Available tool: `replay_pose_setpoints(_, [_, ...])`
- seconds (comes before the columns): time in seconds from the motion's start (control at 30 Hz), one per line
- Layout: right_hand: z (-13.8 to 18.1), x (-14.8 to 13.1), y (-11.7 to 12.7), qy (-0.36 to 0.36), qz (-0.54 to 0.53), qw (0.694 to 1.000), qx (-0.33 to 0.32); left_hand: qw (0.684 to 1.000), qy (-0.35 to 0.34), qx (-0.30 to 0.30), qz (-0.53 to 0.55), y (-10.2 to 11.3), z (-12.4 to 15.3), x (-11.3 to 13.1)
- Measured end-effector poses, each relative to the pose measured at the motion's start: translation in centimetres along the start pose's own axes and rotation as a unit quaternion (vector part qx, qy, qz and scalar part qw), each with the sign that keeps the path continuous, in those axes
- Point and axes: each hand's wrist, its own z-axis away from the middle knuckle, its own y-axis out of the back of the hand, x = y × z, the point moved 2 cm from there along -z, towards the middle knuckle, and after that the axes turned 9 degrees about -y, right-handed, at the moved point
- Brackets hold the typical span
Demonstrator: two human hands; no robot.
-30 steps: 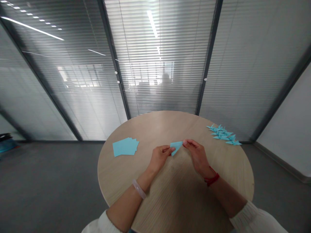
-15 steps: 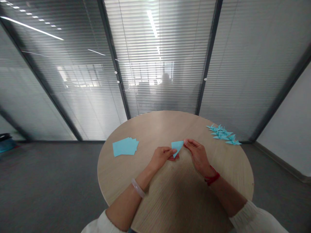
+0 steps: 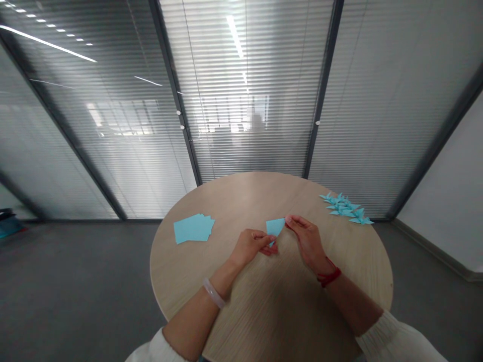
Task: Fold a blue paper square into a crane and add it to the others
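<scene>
A small folded piece of light-blue paper (image 3: 274,225) is held up between both hands over the middle of the round table. My left hand (image 3: 257,244) pinches its lower edge, thumb on top and the other fingers underneath. At the paper's upper right corner, the thumb and fingertips of my right hand (image 3: 305,238) are closed on it. Part of the paper's lower end is hidden behind the left thumb.
Flat light-blue sheets (image 3: 193,229) lie in a loose stack at the table's left. Several folded paper cranes (image 3: 345,207) sit in a cluster near the right rim. The round wooden table (image 3: 241,191) stands before a glass wall with blinds (image 3: 256,60).
The left thumb has shifted slightly lower and right across the paper, covering its bottom tip. My right hand keeps its pinch at the corner. The whole view has drifted a little.
</scene>
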Motion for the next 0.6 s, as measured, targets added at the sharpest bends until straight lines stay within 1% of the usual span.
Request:
replay_pose_setpoints(0.17, [-0.3,0.3,0.1,0.006,-0.022,1.0,0.009,0.997,0.018,-0.049,0.056,-0.2,-0.2,-1.4])
replay_pose_setpoints(0.27, [-0.5,0.4,0.2,0.012,-0.027,1.0,0.009,0.996,0.025,-0.064,0.059,-0.2,-0.3,-2.0])
replay_pose_setpoints(0.33, [-0.4,0.4,0.1,0.013,-0.02,1.0,0.01,0.997,0.021,-0.063,0.029,-0.2,-0.3,-1.9])
replay_pose_setpoints(0.43, [-0.2,0.2,0.1,0.001,-0.021,1.0,0.009,0.998,0.001,-0.045,-0.048,-0.1,-0.2,-1.3])
replay_pose_setpoints(0.5, [-0.1,0.0,0.1,-0.004,-0.033,0.999,0.013,0.992,-0.03,-0.03,-0.115,0.0,-0.1,-0.8])
replay_pose_setpoints(0.6, [0.0,-0.1,0.0,-0.002,-0.043,0.999,0.012,0.972,-0.098,-0.015,-0.215,0.1,0.1,-0.5])
